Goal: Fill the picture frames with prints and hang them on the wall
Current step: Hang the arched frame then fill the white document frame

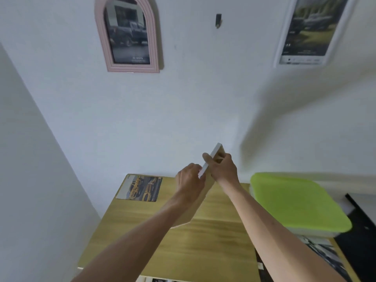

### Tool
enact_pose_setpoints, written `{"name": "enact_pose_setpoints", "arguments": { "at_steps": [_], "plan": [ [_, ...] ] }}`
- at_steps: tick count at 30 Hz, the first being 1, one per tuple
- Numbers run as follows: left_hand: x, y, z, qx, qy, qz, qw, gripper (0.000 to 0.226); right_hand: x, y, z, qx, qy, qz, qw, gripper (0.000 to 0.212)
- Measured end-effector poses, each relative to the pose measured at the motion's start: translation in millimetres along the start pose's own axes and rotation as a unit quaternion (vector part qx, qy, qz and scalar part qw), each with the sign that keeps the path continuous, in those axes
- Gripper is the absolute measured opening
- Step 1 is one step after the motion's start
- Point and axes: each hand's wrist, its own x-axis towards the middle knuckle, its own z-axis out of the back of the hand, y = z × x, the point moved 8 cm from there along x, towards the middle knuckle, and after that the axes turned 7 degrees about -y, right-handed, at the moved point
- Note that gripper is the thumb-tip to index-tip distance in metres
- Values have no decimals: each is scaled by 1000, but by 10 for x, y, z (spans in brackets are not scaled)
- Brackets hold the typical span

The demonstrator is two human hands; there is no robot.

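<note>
Two bare arms reaching out over yellow wooden table [203, 241]. Left hand [190, 180] and right hand [222, 168] both curling fingers round white-edged frame with brown back [213, 159], lifting it above table, under small dark wall hook [218, 20]. Frame looking tilted; loose grip might be letting it slip, or missing hook.

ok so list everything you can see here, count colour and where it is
arched frame: 1, pink, on wall upper left, holds dark truck print
rectangular frame: 1, white, on wall upper right, holds landscape vehicle print
wall hook: 1, dark, on wall between the two frames
held frame: 1, white edge, brown back, raised above table in both hands
loose print: 1, yellow cars, table far left corner
table: 1, light wood, below
box lid: 1, lime green, right of table
left hand: grips held frame's lower edge
right hand: grips held frame's upper part
</note>
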Motion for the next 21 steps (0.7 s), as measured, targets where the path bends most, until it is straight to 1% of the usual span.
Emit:
{"name": "enact_pose_setpoints", "arguments": {
  "at_steps": [2, 3, 5, 6, 8, 10, 12, 14, 17, 19, 21],
  "plan": [
    [-114, -232, -29, 4, -28, -43, 999, 16, 17, 32, 169, 13, -18, 7, 1000, 49],
    [-163, -332, -46, 8, -36, -58, 998, 17, 22, 41, 259, 21, -24, 9, 999, 50],
    [-222, -510, -86, -5, -42, -90, 995, 23, 26, 74, 446, 36, -29, 15, 999, 46],
    [-246, -608, -91, -13, -47, -118, 992, 29, 27, 103, 548, 36, -34, 25, 998, 44],
    [-275, -783, -34, -8, -78, -183, 980, 38, 54, 162, 765, 40, -53, 46, 997, 42],
    [-189, -852, 94, 4, -113, -208, 972, 44, 103, 234, 958, 63, -66, 64, 994, 44],
    [49, -767, 241, 12, -125, -162, 979, 45, 158, 341, 1099, 88, -66, 87, 990, 45],
    [343, -606, 368, 19, -114, -83, 990, 50, 226, 471, 1197, 106, -57, 111, 986, 43],
    [753, -380, 500, -23, -87, 12, 996, 59, 362, 681, 1280, 126, -41, 141, 981, 41],
    [1003, -299, 545, -74, -77, 25, 994, 59, 477, 830, 1299, 137, -35, 154, 978, 41],
    [1212, -312, 623, -123, -85, 3, 989, 56, 602, 974, 1293, 155, -37, 159, 974, 41]
  ]
}}
